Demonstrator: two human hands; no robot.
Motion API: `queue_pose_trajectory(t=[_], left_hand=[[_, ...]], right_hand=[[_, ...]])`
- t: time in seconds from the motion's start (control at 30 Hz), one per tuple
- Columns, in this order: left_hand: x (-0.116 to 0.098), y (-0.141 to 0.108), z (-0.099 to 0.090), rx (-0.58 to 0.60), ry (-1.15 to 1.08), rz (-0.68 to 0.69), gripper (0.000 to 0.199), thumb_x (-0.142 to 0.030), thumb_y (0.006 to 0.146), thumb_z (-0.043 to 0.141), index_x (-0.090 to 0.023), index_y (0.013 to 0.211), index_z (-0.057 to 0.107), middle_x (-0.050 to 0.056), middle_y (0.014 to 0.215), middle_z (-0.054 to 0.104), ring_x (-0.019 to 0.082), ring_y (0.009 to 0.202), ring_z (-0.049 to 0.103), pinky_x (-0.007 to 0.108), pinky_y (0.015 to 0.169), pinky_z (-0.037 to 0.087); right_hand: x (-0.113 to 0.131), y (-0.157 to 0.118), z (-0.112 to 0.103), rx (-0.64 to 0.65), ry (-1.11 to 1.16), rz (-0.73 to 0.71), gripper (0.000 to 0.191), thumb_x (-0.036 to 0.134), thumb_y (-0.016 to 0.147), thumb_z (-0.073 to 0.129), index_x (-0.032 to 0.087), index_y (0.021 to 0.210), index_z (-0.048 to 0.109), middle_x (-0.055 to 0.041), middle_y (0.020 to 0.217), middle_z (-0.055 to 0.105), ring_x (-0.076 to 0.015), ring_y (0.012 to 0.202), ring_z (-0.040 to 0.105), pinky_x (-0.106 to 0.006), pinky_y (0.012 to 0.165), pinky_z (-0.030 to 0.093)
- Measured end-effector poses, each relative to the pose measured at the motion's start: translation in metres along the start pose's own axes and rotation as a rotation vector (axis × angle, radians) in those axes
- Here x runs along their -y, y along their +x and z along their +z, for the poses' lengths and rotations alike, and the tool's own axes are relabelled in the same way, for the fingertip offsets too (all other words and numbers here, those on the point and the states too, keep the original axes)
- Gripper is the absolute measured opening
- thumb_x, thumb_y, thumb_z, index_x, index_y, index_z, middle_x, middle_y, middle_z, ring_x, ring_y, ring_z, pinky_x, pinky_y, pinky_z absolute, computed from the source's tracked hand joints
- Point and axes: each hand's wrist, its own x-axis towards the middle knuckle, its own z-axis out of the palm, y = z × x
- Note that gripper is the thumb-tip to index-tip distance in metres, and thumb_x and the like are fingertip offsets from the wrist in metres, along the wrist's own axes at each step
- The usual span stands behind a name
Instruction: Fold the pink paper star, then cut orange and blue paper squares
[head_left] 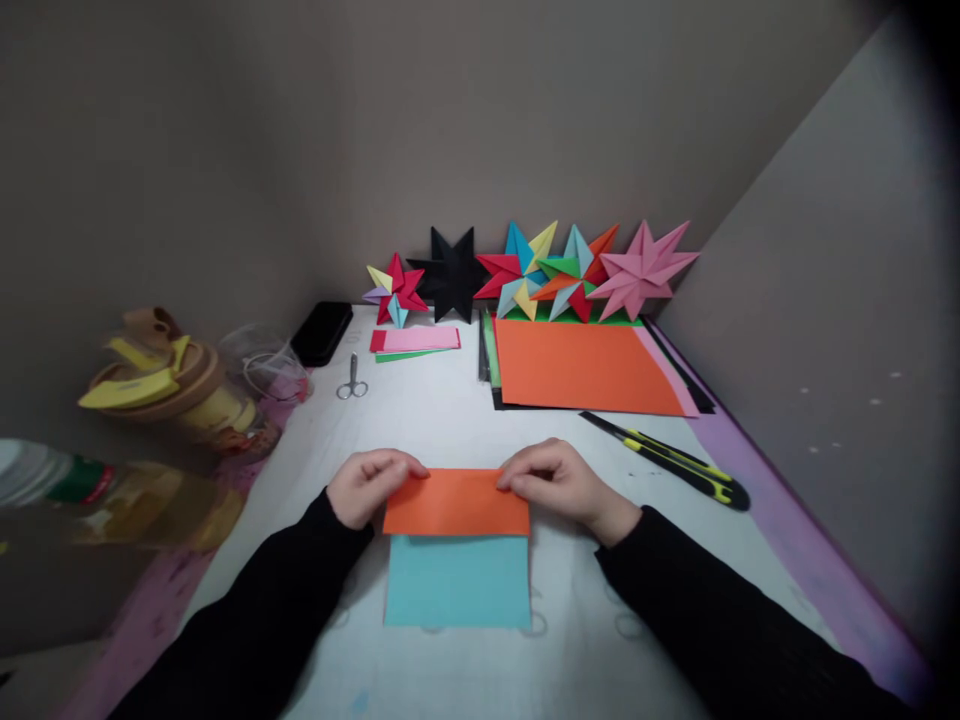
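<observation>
My left hand pinches the upper left corner of an orange paper, thumb and fingers closed on it. At the opposite upper corner, the fingers of my right hand close on the same paper. Below it a light blue paper lies flat, its upper part covered by the orange one. Whether the two are joined cannot be seen. Right of my right hand lies a black and yellow utility knife with its blade out.
Behind are small scissors, pink paper strips, a stack of coloured sheets with orange on top, and a black phone-like object. Several folded paper stars lean against the wall. At left stand a lidded cup and a bottle.
</observation>
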Motion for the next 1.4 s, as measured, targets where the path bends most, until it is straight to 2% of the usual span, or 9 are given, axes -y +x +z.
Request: queue_pose_trajectory(t=[0.1,0.3,0.43,0.53,0.6,0.77,1.07,1.23,1.4], left_hand=[[0.004,0.001,0.007,-0.076,0.022,-0.019,0.027,-0.033,0.059,0.08,-0.014,0.07,0.066,0.001,0.059,0.067,0.011,0.054,0.058,0.022,0.055,0.043],[0.003,0.004,0.003,0.033,-0.085,0.029,0.041,-0.038,0.067,0.076,-0.021,0.085,0.045,-0.005,0.057,0.066,0.01,0.048,0.058,0.018,0.049,0.04],[0.006,0.004,-0.002,0.092,-0.054,0.013,0.039,-0.041,0.072,0.072,-0.02,0.087,0.043,-0.006,0.056,0.063,0.008,0.044,0.053,0.017,0.046,0.035],[0.011,0.002,0.003,0.186,-0.045,-0.001,0.039,-0.041,0.074,0.07,-0.02,0.088,0.041,-0.003,0.059,0.064,0.01,0.046,0.054,0.019,0.047,0.035],[0.014,0.0,0.009,0.257,-0.026,-0.007,0.038,-0.043,0.076,0.068,-0.021,0.089,0.04,-0.002,0.063,0.065,0.01,0.048,0.054,0.02,0.049,0.036],[0.02,-0.006,0.021,0.328,0.049,0.008,0.034,-0.045,0.081,0.061,-0.021,0.091,0.039,-0.005,0.059,0.059,0.008,0.045,0.047,0.018,0.046,0.032],[0.018,-0.013,0.031,0.228,0.275,0.045,0.031,-0.041,0.076,0.064,-0.019,0.094,0.052,-0.004,0.057,0.059,0.008,0.044,0.042,0.019,0.046,0.029],[0.007,-0.015,0.039,0.12,0.592,0.112,0.023,-0.037,0.075,0.063,-0.017,0.066,0.07,0.002,0.061,0.068,0.015,0.058,0.058,0.024,0.056,0.041],[-0.01,-0.003,0.011,-0.058,0.564,0.169,0.019,-0.034,0.071,0.065,-0.017,0.065,0.071,0.003,0.064,0.07,0.017,0.062,0.06,0.025,0.061,0.044]], right_hand=[[0.001,0.0,0.006,-0.015,-0.099,-0.034,0.011,0.021,0.077,0.064,0.017,0.078,0.074,-0.007,0.076,0.074,-0.0164,0.068,0.069,-0.025,0.061,0.053],[-0.002,0.0,0.001,0.1,-0.155,-0.038,0.012,0.021,0.078,0.063,0.019,0.082,0.074,-0.0069,0.08,0.074,-0.0168,0.073,0.07,-0.027,0.067,0.054],[0.003,0.004,-0.006,0.298,0.042,0.045,0.015,0.03,0.079,0.064,0.017,0.074,0.07,-0.0086,0.09,0.071,-0.0177,0.082,0.067,-0.031,0.076,0.052],[0.011,0.008,0.002,0.216,0.21,0.134,0.03,0.039,0.084,0.057,0.015,0.067,0.063,-0.0094,0.103,0.064,-0.0164,0.086,0.063,-0.031,0.078,0.049],[0.016,0.01,0.012,0.114,0.173,0.235,0.028,0.038,0.086,0.053,0.015,0.074,0.063,-0.0062,0.089,0.064,-0.0123,0.072,0.059,-0.025,0.065,0.047],[0.024,0.013,0.036,0.201,-0.074,0.33,0.013,0.024,0.078,0.059,0.015,0.071,0.064,0.0002,0.067,0.061,-0.0106,0.062,0.053,-0.021,0.058,0.04],[0.019,0.01,0.041,0.26,-0.167,0.262,0.011,0.015,0.072,0.056,0.015,0.068,0.066,0.0018,0.063,0.062,-0.0096,0.059,0.052,-0.019,0.055,0.039],[0.025,0.012,0.045,0.274,-0.215,0.163,0.013,0.015,0.074,0.054,0.016,0.07,0.066,0.0009,0.066,0.061,-0.0106,0.062,0.053,-0.02,0.058,0.039],[0.018,0.016,0.025,0.17,-0.116,0.271,0.01,0.017,0.072,0.057,0.015,0.067,0.065,0.0004,0.064,0.06,-0.0106,0.061,0.051,-0.021,0.056,0.039]])
